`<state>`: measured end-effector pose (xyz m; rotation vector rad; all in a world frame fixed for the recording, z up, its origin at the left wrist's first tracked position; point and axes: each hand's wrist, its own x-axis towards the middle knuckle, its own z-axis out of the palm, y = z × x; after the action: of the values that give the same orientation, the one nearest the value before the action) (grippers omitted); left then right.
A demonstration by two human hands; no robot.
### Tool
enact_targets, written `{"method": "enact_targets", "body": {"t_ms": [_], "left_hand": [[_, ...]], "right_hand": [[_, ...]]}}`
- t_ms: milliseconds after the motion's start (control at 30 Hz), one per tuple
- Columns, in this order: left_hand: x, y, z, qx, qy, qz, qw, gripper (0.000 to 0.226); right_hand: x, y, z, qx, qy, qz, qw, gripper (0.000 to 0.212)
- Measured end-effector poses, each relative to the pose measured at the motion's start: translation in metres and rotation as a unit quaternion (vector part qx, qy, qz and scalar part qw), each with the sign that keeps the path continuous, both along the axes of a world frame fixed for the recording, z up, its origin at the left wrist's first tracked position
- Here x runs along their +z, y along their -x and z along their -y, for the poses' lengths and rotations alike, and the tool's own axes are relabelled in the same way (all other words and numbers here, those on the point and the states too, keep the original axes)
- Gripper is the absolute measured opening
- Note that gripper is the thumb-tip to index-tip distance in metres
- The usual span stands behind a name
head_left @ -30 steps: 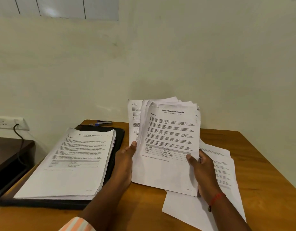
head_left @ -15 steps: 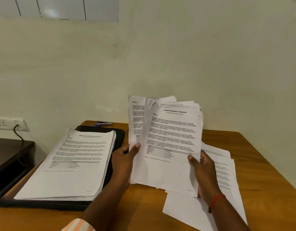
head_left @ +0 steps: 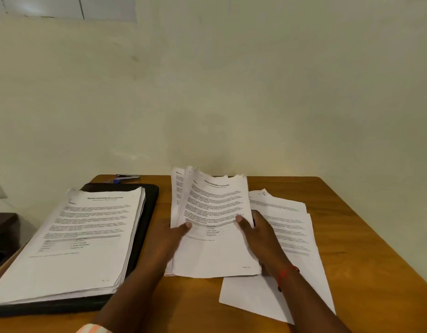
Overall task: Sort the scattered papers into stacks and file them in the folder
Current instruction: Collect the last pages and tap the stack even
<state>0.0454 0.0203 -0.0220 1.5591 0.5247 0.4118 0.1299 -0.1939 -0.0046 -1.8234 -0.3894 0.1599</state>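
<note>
Both my hands hold a fanned bundle of printed papers [head_left: 215, 207] low over the wooden table [head_left: 351, 227], its bottom edge near the tabletop. My left hand [head_left: 170, 239] grips the bundle's left edge, thumb on the front sheet. My right hand [head_left: 258, 234] grips the right edge, thumb on the front too. A thick stack of printed sheets [head_left: 83, 234] lies on the open black folder [head_left: 149, 212] at the left. Loose papers [head_left: 294, 227] lie spread on the table under and behind my right hand.
A stapler with a blue tip [head_left: 127, 178] lies at the table's back edge, behind the folder. The pale wall stands close behind the table. A dark side surface [head_left: 3, 234] sits lower at far left.
The bundle has come down from an upright, raised hold and now tilts back close to the table. Both hands lowered with it, keeping their grip.
</note>
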Motion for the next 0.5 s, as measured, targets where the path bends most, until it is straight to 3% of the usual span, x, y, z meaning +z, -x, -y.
{"method": "enact_targets", "body": {"t_ms": [67,100,133,167,200,267,300,367,500], "left_hand": [[0.001,0.001,-0.004,0.047,-0.081,0.001,0.996,0.025],[-0.001,-0.001,-0.007,0.070,-0.140,-0.006,0.988,0.046],[-0.004,-0.001,-0.010,0.093,-0.184,-0.009,0.978,0.063],[-0.003,-0.001,-0.012,0.110,-0.199,-0.005,0.974,0.064],[0.000,-0.001,-0.011,0.121,-0.214,0.000,0.969,0.051],[0.006,0.003,-0.011,0.149,-0.187,0.029,0.971,0.019],[0.009,0.004,-0.008,0.162,-0.151,0.039,0.974,0.014],[0.016,0.006,-0.004,0.179,-0.084,0.059,0.978,0.022],[0.019,0.007,-0.006,0.209,-0.039,0.079,0.974,0.036]], "right_hand": [[0.003,-0.001,0.002,-0.045,0.015,-0.022,0.999,0.021],[0.002,-0.004,0.004,-0.078,0.053,-0.007,0.996,0.024],[0.001,-0.006,0.008,-0.109,0.128,0.030,0.985,0.027],[-0.001,-0.008,0.011,-0.135,0.220,0.075,0.963,0.031],[-0.002,-0.008,0.015,-0.153,0.306,0.109,0.933,0.036],[-0.004,-0.010,0.022,-0.171,0.407,0.123,0.889,0.049],[-0.005,-0.010,0.024,-0.170,0.430,0.114,0.879,0.054],[-0.007,-0.010,0.025,-0.158,0.448,0.099,0.875,0.060],[-0.008,-0.008,0.023,-0.151,0.459,0.099,0.870,0.061]]}}
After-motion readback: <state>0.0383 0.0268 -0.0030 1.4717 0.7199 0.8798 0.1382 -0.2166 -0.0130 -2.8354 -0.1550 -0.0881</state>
